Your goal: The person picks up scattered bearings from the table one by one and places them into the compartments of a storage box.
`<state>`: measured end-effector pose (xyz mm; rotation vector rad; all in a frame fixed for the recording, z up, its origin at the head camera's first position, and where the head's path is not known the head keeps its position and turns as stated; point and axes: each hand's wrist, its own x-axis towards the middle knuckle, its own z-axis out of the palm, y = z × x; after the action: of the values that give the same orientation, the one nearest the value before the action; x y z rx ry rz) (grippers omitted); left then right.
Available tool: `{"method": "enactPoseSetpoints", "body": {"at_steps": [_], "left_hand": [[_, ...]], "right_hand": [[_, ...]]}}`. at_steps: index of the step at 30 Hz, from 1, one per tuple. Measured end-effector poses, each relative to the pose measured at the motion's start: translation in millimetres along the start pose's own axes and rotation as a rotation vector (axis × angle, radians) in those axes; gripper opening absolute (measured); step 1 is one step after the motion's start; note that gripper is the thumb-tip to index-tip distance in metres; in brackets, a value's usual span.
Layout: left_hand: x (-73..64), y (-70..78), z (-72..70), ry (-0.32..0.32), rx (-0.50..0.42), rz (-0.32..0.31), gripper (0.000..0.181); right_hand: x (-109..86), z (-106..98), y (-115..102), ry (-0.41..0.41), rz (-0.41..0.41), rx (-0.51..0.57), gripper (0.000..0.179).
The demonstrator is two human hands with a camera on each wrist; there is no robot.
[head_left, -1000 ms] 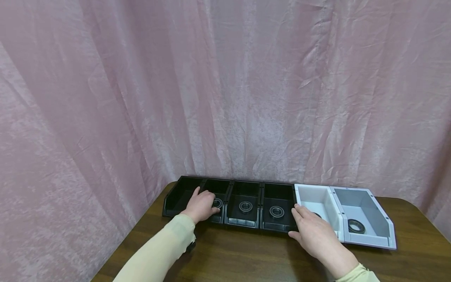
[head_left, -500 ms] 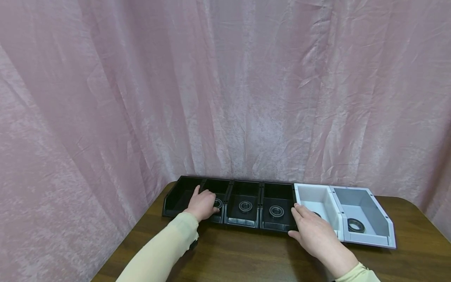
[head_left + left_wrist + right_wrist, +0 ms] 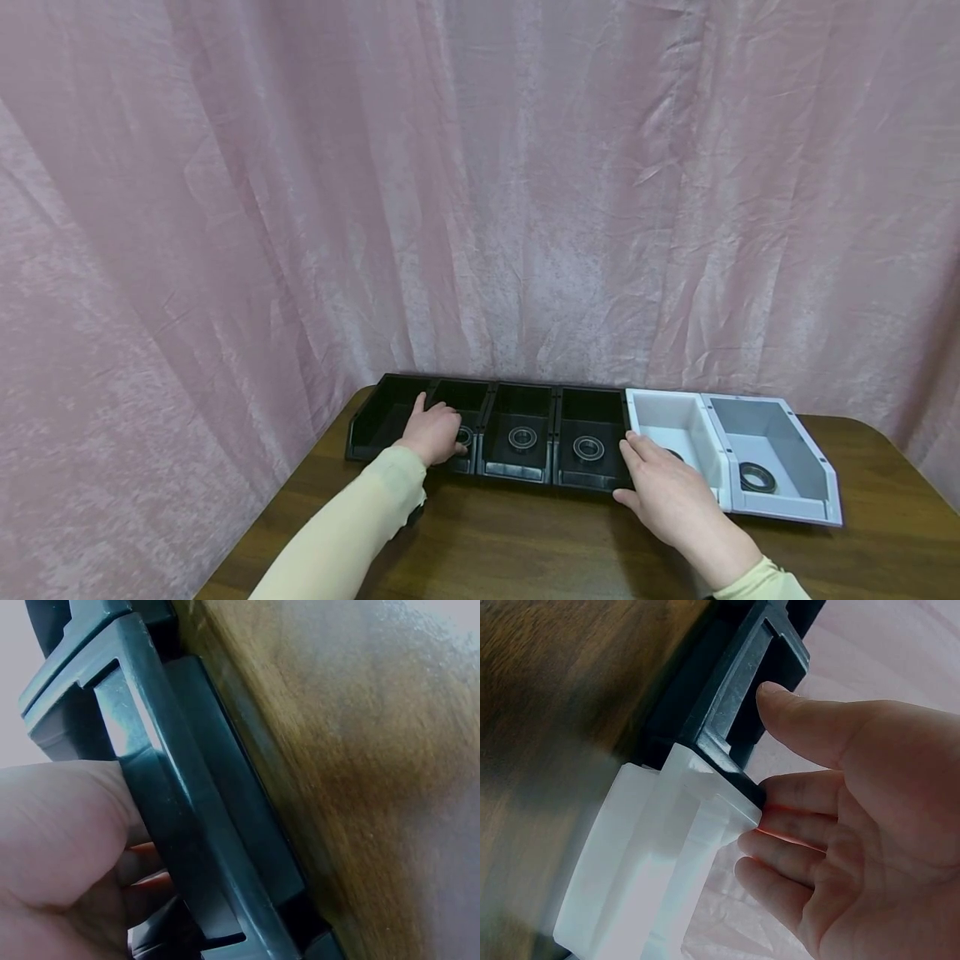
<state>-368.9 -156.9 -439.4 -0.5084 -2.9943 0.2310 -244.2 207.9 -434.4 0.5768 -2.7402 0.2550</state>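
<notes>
In the head view my left hand (image 3: 431, 433) reaches into the second black bin from the left, its thumb close beside a bearing (image 3: 466, 435) that it partly covers. In the left wrist view the same hand (image 3: 67, 840) passes behind the front lip of a black bin (image 3: 191, 802); its fingertips are hidden. My right hand (image 3: 663, 487) lies over the joint between the last black bin (image 3: 592, 482) and the white bin (image 3: 667, 404), fingers extended. Up close, the right fingertips (image 3: 776, 791) are right at that joint. A bearing (image 3: 677, 456) in the white bin is mostly hidden.
Single bearings lie in the third black bin (image 3: 522, 438), the fourth black bin (image 3: 588, 448) and the grey bin (image 3: 758, 477). The leftmost black bin (image 3: 390, 417) shows no bearing. All bins stand in one row on a wooden table (image 3: 517, 533) before a pink curtain (image 3: 525, 208).
My left wrist and forearm have shifted slightly to the right, the hand staying over the same bin. The right hand and the bearings look the same.
</notes>
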Motion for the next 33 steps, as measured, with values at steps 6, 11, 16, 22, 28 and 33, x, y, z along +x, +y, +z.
{"method": "enactPoseSetpoints", "body": {"at_steps": [6,11,16,22,28,33], "left_hand": [[-0.9,3.1,-5.0,-0.035,-0.002,-0.013,0.026],[-0.8,4.3,-6.9,-0.055,-0.003,-0.02,0.024],[0.3,3.4,-5.4,-0.064,0.012,-0.028,0.024],[1.0,1.3,-3.6,-0.061,0.002,-0.029,0.028],[-2.3,-3.0,-0.3,-0.029,-0.048,-0.014,0.041],[-7.8,-6.5,-0.8,0.01,-0.103,-0.005,0.049]], "right_hand": [[0.4,-0.9,-0.5,-0.017,0.009,0.003,0.069],[0.5,-1.4,-0.9,-0.023,0.013,0.004,0.069],[0.2,-1.6,-1.1,-0.009,0.007,0.003,0.069],[-0.2,-0.3,-1.0,0.0,0.002,0.001,0.069],[-0.5,-0.4,-1.2,-0.003,0.005,0.004,0.069],[0.2,-1.4,-0.3,-0.021,0.016,0.004,0.069]]}}
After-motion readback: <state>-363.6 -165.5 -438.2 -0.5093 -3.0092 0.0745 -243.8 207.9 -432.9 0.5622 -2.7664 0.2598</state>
